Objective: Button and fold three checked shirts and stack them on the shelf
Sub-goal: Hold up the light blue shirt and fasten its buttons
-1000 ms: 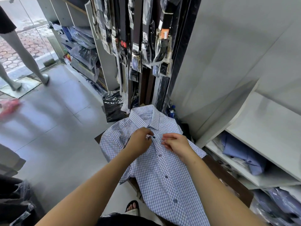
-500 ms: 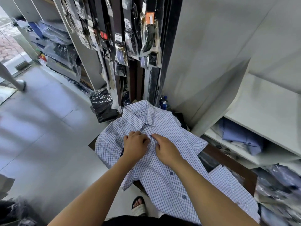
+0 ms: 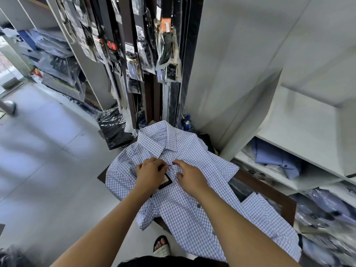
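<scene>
A blue-and-white checked shirt [image 3: 192, 209] lies face up on a low brown table [image 3: 269, 191], collar pointing away from me. My left hand [image 3: 150, 176] pinches the left edge of the placket just below the collar. My right hand [image 3: 190, 176] pinches the right edge beside it, fingertips almost touching the left hand. A dark price tag [image 3: 166, 182] shows under my left hand. Lower buttons along the placket are visible. A second checked shirt piece [image 3: 258, 205] lies at the right. The white shelf [image 3: 300, 132] stands to the right.
Hanging belts in plastic sleeves [image 3: 134, 54] fill the rack ahead. A folded blue shirt [image 3: 277, 158] lies in a lower shelf compartment, bagged shirts [image 3: 327, 209] below it. A black plastic bag [image 3: 113, 128] sits on the floor. A water bottle [image 3: 186, 123] stands behind the table. My sandalled foot [image 3: 161, 247] is below.
The view has swung right and closer. Both hands have come together on the placket near the collar, and the dark tag now shows beneath my left hand.
</scene>
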